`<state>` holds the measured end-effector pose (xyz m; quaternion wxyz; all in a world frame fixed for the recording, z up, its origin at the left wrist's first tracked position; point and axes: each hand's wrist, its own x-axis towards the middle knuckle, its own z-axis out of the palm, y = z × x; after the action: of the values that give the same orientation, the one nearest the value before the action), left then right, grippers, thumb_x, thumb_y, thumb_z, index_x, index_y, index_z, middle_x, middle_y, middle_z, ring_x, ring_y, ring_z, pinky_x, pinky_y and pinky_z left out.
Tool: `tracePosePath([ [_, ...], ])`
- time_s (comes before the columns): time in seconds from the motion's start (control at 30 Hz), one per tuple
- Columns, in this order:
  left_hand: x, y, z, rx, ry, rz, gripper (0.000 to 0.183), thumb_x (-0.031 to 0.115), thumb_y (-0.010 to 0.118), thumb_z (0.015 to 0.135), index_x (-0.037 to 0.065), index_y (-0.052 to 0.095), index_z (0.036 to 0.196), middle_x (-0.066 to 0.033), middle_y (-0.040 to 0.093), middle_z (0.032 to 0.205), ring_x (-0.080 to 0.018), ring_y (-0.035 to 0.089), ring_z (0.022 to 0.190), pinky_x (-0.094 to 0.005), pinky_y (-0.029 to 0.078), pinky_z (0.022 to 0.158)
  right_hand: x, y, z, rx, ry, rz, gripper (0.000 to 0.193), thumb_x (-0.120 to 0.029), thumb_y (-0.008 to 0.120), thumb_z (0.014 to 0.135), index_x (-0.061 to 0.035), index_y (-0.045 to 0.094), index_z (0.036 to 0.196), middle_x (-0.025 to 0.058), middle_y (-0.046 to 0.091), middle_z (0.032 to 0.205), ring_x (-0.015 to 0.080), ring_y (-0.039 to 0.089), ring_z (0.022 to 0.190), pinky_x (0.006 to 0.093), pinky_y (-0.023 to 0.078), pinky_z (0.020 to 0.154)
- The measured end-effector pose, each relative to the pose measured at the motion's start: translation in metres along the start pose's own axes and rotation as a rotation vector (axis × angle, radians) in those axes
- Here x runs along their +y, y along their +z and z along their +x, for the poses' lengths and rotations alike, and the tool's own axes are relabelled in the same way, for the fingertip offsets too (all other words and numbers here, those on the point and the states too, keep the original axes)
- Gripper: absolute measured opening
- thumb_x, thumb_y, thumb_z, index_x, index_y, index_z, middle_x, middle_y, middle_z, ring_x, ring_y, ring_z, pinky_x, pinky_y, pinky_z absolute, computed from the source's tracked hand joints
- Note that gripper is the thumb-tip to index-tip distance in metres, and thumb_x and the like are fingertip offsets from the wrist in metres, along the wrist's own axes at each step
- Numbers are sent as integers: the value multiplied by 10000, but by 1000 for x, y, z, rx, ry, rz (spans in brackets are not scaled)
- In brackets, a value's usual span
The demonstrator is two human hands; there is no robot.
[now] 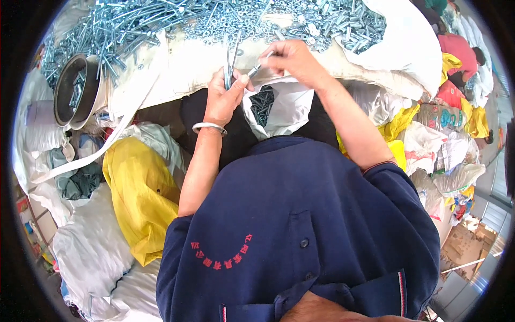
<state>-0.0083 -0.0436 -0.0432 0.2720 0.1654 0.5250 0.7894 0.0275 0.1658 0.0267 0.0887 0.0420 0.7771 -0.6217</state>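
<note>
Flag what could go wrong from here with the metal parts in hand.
The left hand grips long metal rods beside a short metal piece, so a rod might slip. The right hand is close by, near the open white sack; a dropped part could fall among the metal pieces inside.

1 head-worn fisheye view (downward)

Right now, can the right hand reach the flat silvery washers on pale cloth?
Probably yes: the right hand sits close by the washers, nothing visible blocking, though it's busy at a slim metal fastener.
</note>
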Motion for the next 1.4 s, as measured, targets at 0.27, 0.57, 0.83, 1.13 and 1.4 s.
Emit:
tracePosePath([
  [0.27,-5,14,0,90,16,120,205,272,550,992,68,565,977,-17,579,678,-26,366,464,-186,261,415,39,48,-17,160,-14,618,224,-152,602,951,32,610,1077,117,670,836,195,682,760,296,562,677],
  [0.57,22,12,2,346,154,196,261,284,458,1028,73,491,878,19,453,653,-52,389,525,-213,289,435,-37,-13,-10,314,-369,-56,215,-167,630,920,45,652,951,84,678,778,120,644,659,248,519,597],
  [0.83,83,50,38,186,246,315,220,146,675,907,21,629,1082,86,435,624,-4,355,508,-179,265,436,-33,-1,6,220,-381,-251,170,-131,641,902,15,662,986,67,640,749,110,608,664,262,497,608],
  [1.13,95,56,59,34,390,616,198,185,694,881,28,703,1001,-48,701,809,-78,615,731,-250,497,663,-16,5,20,264,-513,-489,288,-240,678,837,39,615,810,223,640,785,383,636,765,433,481,682],
  [1.4,91,51,70,107,480,782,257,253,730,840,14,680,921,-95,691,775,-155,639,687,-300,500,638,-17,11,12,429,-369,-692,347,-318,739,786,5,616,823,183,668,902,356,644,810,420,497,698],
])
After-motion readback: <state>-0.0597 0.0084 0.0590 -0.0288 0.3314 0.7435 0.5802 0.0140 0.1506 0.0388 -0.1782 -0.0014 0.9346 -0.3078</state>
